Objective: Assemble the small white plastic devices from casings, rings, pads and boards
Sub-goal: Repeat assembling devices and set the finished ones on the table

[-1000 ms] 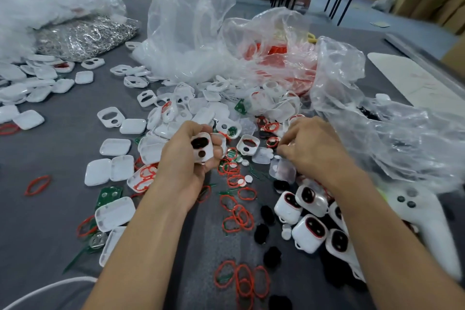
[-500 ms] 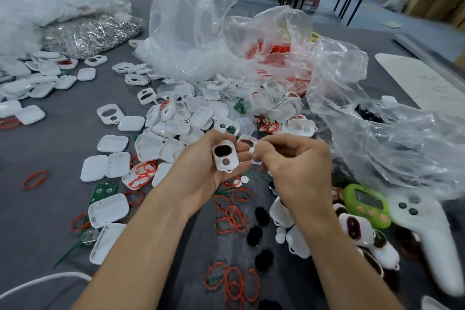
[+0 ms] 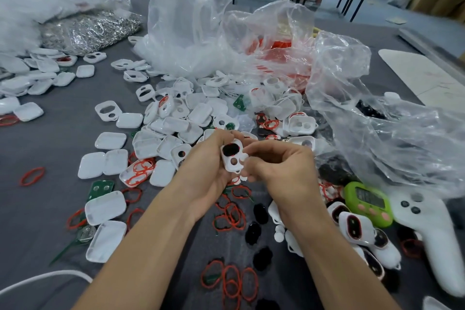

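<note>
My left hand grips a white casing with a black pad in its large opening and a small round hole below it. My right hand pinches a small white button piece against the casing's right edge. Loose white casings lie heaped behind the hands. Red rings and black pads lie below the hands. A green board lies at the left. Assembled devices are piled at the right.
Clear plastic bags rise behind the heap, and another spreads at the right. A green timer and a white controller lie right. A bag of metal rings sits far left. A white cable runs bottom left.
My right hand left the parts pile at the right and came over to the casing in my left hand. It now holds a small white piece against that casing.
</note>
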{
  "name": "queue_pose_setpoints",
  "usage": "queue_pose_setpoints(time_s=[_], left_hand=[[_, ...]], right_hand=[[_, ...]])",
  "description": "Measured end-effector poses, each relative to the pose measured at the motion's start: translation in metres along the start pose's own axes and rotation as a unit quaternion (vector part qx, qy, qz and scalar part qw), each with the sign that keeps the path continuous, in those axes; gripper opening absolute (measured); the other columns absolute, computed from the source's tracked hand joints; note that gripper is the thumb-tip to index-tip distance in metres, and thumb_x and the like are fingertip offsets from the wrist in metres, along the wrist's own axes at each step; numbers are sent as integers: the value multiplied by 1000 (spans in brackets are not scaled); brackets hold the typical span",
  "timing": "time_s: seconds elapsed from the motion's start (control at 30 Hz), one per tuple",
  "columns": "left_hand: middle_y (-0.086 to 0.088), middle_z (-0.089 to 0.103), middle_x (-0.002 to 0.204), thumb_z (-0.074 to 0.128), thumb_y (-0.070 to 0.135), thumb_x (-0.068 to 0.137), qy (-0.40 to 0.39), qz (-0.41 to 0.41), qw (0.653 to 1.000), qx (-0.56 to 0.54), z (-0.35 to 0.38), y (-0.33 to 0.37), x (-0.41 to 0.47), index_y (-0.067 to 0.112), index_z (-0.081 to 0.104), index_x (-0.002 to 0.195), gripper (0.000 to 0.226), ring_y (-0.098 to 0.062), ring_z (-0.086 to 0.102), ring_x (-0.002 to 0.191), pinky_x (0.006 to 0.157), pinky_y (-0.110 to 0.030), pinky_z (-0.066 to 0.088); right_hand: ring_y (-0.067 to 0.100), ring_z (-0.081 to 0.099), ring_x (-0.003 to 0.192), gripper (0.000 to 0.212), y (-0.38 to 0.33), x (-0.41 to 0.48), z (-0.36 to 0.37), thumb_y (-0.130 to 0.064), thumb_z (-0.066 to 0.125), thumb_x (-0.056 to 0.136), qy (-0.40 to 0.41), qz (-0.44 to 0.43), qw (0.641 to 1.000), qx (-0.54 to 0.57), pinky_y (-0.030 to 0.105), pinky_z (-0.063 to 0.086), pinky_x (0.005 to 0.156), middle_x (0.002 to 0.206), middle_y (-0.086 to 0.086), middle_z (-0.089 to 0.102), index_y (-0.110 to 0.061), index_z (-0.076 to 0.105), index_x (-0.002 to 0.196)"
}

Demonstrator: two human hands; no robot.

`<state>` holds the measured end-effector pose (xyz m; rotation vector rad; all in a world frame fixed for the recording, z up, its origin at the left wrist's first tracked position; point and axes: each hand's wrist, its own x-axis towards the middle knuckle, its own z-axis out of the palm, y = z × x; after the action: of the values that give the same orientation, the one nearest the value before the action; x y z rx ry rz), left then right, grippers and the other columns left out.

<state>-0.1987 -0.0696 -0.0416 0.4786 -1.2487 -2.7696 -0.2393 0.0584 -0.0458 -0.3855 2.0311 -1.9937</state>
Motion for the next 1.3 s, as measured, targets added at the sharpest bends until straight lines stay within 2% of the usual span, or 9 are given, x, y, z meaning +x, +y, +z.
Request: queue_pose_setpoints(time_s=[0.17,0.33,0.5,0.63,0.73,0.8,0.97,1.1,1.3], left_hand=[[-9,69,86,41,2,88,0,2,1000,5,-1,-2,1,6,62,88,21,-19,65,69,65,-34,57],[-9,69,86,43,4,94,17,-5,1000,-1,2,-4,1,5,64,89,21,-19,66,70,65,-31,60],[-14,68,98,43,8,93,3,-23,999,-24,6,-1,0,6,62,85,21,-25,61,83,78,-35,52],[-18,66,105,43,8,93,-12,-22,999,-29,6,-2,-2,4,62,86,21,-29,61,94,82,-36,55],[-18,70,101,44,8,89,-10,1,999,-44,9,-2,-4,7,71,70,33,-29,68,95,87,-37,58],[-18,71,103,42,5,87,6,27,997,-66,12,-4,-4,7,64,78,25,-29,72,92,90,-40,58],[-11,74,104,37,6,90,52,106,990,-78,18,-13,-5,14,56,84,21,-27,71,99,75,-35,59],[-10,74,106,37,8,90,65,129,984,-107,21,-17,-5,16,56,80,23,-29,68,103,87,-41,57],[-10,74,105,47,13,78,55,138,979,-140,20,-24,-6,18,59,77,12,-29,69,101,94,-45,54]], right_hand=[[15,75,74,28,-3,2,-3,1,76,81,21,-12,998,-57,36,60,75,88,-5,81,-26,84,79],[1,75,82,23,-7,-1,-4,-12,79,79,25,-56,987,-149,20,60,76,82,-19,78,-35,83,81],[5,76,88,16,-6,-2,-3,-18,79,70,30,-1,992,-119,38,61,86,89,-15,79,-32,83,76],[4,76,81,14,-6,-1,-1,-30,76,65,58,17,989,-132,39,62,83,83,-17,78,-37,81,76],[6,74,69,14,-6,-3,4,-34,75,64,88,21,987,-130,39,63,75,70,-13,76,-41,79,75],[6,71,63,13,-6,-4,9,-35,74,64,98,19,987,-127,37,61,69,65,-11,74,-42,79,74],[8,71,67,11,-6,-6,21,-31,76,66,110,30,988,-101,34,58,69,66,-11,74,-40,78,72],[1,65,57,10,-5,-8,27,-27,79,72,150,17,980,-127,21,47,59,60,-15,71,-37,77,71],[3,65,61,13,-6,-11,31,-27,77,77,182,-12,965,-189,23,48,62,58,-18,68,-29,74,64]])
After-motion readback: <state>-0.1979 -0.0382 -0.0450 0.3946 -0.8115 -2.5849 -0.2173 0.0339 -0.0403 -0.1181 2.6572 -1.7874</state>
